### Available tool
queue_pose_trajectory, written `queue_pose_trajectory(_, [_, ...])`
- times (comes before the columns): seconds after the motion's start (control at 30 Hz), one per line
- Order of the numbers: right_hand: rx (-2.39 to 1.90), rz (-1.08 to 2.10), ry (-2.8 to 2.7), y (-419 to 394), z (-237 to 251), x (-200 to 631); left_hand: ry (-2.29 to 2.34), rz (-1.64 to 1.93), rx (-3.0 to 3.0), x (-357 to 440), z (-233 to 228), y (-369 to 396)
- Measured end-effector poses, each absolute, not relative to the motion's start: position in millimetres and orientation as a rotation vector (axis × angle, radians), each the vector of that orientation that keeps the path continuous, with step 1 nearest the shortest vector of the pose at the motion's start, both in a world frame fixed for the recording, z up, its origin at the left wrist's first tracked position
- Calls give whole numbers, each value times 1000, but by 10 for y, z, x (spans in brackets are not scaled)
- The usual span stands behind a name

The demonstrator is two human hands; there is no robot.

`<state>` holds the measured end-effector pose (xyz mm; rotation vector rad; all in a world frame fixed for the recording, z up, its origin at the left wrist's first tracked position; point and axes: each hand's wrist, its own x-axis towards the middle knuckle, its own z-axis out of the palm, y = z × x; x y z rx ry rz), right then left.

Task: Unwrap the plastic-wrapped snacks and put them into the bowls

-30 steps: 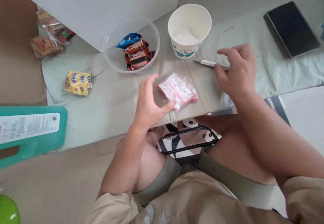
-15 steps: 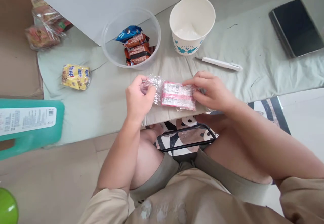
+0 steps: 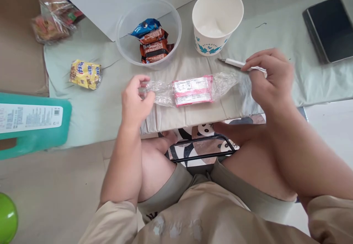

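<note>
A pink-and-white packet point(image 3: 193, 90) lies on the cloth, inside clear plastic wrap point(image 3: 224, 84) that spreads out at both ends. My left hand point(image 3: 137, 100) is at the wrap's left end, thumb and fingers curved but apart, with crinkled film by the fingertips. On the right, my right hand point(image 3: 271, 78) has its thumb and fingers around the handle of a white utility knife point(image 3: 234, 63), which still lies on the cloth with its tip pointing left. Part of the handle is hidden under the fingers.
Behind the packet stand a clear plastic bowl point(image 3: 121, 49) with several brown and blue snack packs and a white paper tub point(image 3: 211, 43). Yellow snack packs point(image 3: 85, 75) lie left, near a teal container point(image 3: 64, 121). A dark phone-like device point(image 3: 332, 29) rests far right.
My right hand has left the packet and moved right to the utility knife. My left hand has loosened its pinch and shifted left. The wrap's right end now lies spread out.
</note>
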<state>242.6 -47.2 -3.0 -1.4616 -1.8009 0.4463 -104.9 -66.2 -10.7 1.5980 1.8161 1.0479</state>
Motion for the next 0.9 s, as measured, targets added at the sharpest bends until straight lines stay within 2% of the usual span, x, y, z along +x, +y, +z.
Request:
queue_pose_trajectory(0.13, [-1311, 593, -2027, -521, 9, 2211, 1617, 912, 1878, -947, -70, -672])
queue_pose_trajectory(0.23, [-1338, 584, -2101, -516, -7, 2154, 1625, 839, 1938, -924, -65, -671])
queue_pose_trajectory(0.4, [-1094, 469, -1949, -560, 34, 2214, 1533, 1138, 2124, -963, 48, -721])
queue_pose_trajectory(0.57, [-910, 691, -1925, -699, 141, 2289, 1224, 1195, 2324, -957, 313, -905])
queue_pose_trajectory(0.67, [-857, 888, -2076, -730, 211, 2345, 1185, 909, 2287, -961, 456, -1022])
queue_pose_trajectory(0.83, [-714, 1366, -2362, -703, 246, 2391, 1361, 204, 1944, -968, 573, -1073])
queue_pose_trajectory(0.9, [-832, 1349, -2398, -708, 225, 2378, 1409, -2, 1814, -946, 579, -1044])
